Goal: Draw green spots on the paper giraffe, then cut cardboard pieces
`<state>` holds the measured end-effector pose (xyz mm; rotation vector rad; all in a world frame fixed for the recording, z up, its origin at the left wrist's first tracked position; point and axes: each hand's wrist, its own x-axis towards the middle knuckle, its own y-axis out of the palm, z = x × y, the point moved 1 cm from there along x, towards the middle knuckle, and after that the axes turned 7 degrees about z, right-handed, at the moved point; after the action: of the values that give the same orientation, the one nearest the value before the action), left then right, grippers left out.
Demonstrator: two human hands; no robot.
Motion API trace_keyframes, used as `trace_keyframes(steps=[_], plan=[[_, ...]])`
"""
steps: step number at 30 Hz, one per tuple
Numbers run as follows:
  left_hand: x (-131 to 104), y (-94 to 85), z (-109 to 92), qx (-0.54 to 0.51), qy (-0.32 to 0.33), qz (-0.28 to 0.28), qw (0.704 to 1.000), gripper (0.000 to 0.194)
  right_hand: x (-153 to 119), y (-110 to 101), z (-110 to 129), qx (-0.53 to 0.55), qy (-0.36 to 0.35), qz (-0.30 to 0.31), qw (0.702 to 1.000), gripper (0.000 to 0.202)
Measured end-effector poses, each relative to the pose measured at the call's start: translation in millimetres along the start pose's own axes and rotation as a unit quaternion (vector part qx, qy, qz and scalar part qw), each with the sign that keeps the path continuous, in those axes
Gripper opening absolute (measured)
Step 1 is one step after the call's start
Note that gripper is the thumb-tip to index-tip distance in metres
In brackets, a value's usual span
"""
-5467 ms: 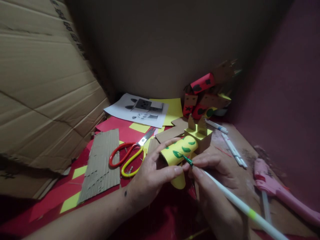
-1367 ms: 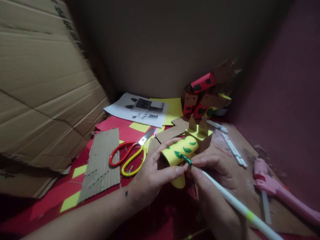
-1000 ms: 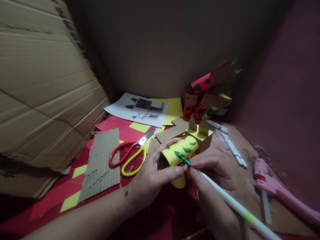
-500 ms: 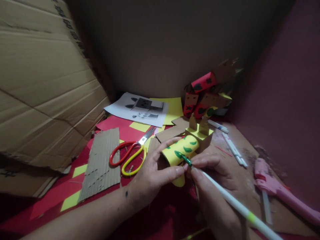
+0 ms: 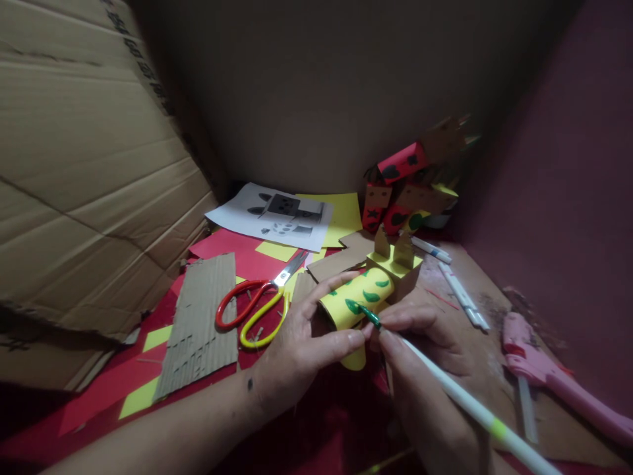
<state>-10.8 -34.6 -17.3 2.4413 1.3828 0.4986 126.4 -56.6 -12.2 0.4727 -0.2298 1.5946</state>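
Note:
A yellow paper tube (image 5: 352,298) with green leaf-like marks lies in my left hand (image 5: 306,343), the thumb along its near side and the fingers behind it. Joined at the tube's right end is a yellow and brown box-shaped head (image 5: 395,264) with two pointed ears. My right hand (image 5: 425,363) pinches a white marker (image 5: 459,396) near its green front part. The marker's green tip touches the tube at a green mark near its lower edge.
Red and yellow scissors (image 5: 262,297) lie left of my hands, beside corrugated cardboard (image 5: 205,323). Behind are a printed sheet (image 5: 291,221) and yellow paper (image 5: 346,214). Red figures (image 5: 403,165) are stacked at the back right. Markers (image 5: 463,297) and a pink glue gun (image 5: 534,359) are on the right.
The green mark under the marker tip looks slightly fuller, and the tip has shifted very slightly. Both hands keep their hold.

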Motion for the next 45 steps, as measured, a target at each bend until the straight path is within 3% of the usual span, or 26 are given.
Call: trace_keyframes(steps=[25, 38, 45], plan=[[0.5, -1.1, 1.8, 0.005, 0.014, 0.0, 1.0, 0.058, -1.5, -1.4, -4.5, 0.007, -0.014, 0.022, 1.0, 0.013], [0.7, -0.8, 1.9, -0.017, 0.013, 0.012, 1.0, 0.059, 0.0, 0.1, -2.6, -0.005, -0.006, 0.0, 1.0, 0.01], [0.6, -1.7, 4.1, -0.014, 0.015, 0.01, 1.0, 0.059, -3.2, -3.0, -7.5, 0.003, -0.001, 0.025, 1.0, 0.011]])
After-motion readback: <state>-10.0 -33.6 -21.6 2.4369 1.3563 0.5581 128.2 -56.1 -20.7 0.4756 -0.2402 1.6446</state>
